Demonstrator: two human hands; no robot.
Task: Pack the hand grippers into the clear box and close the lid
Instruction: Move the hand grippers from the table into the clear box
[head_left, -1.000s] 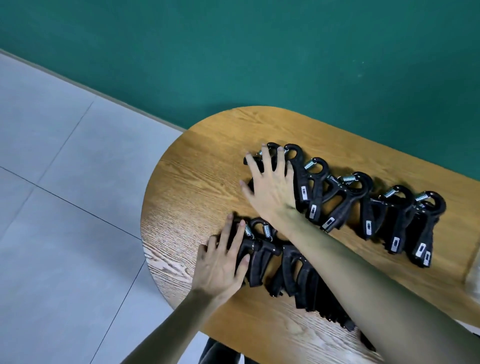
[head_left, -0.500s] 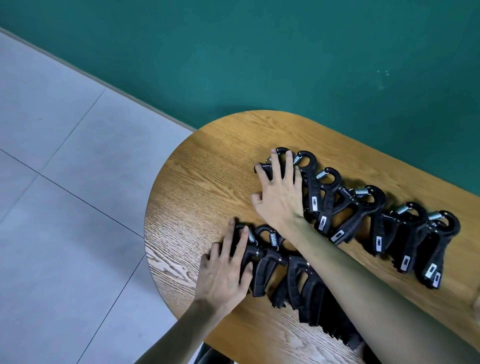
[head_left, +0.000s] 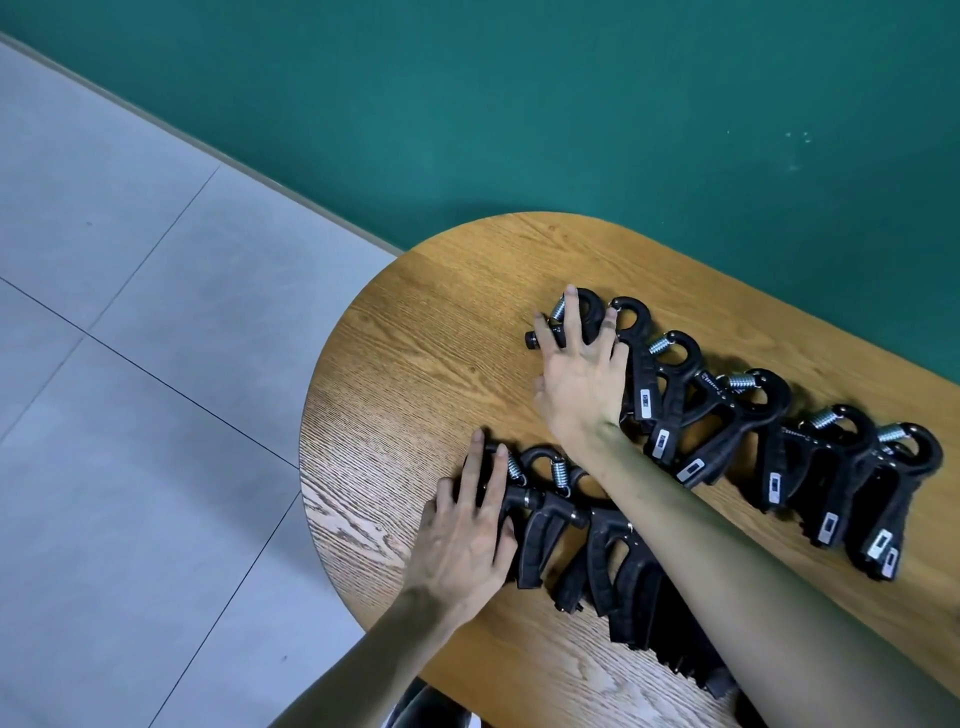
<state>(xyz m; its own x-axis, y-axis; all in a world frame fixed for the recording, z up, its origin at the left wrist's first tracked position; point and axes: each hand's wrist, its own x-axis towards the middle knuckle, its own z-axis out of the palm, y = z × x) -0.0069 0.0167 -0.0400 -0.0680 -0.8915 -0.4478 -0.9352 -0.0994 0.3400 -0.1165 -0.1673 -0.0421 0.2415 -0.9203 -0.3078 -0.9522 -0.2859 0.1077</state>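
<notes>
Several black hand grippers with steel springs lie in two overlapping rows on the wooden table (head_left: 415, 364). The far row (head_left: 737, 415) runs from the middle to the right edge. The near row (head_left: 597, 545) passes under my right forearm. My right hand (head_left: 582, 379) rests flat on the leftmost gripper of the far row (head_left: 587, 306), fingers spread over it. My left hand (head_left: 462, 540) lies flat on the leftmost gripper of the near row (head_left: 514, 499), fingers apart. No clear box is in view.
The table's rounded left end (head_left: 311, 467) drops off to a grey tiled floor (head_left: 130, 364). A green wall (head_left: 571, 104) stands right behind the table. A dark object (head_left: 431, 712) shows below the table's near edge.
Both hands stay on the leftmost grippers of their rows. The right hand's fingers have spread and pressed down further. The view has shifted, so the table sits further right.
</notes>
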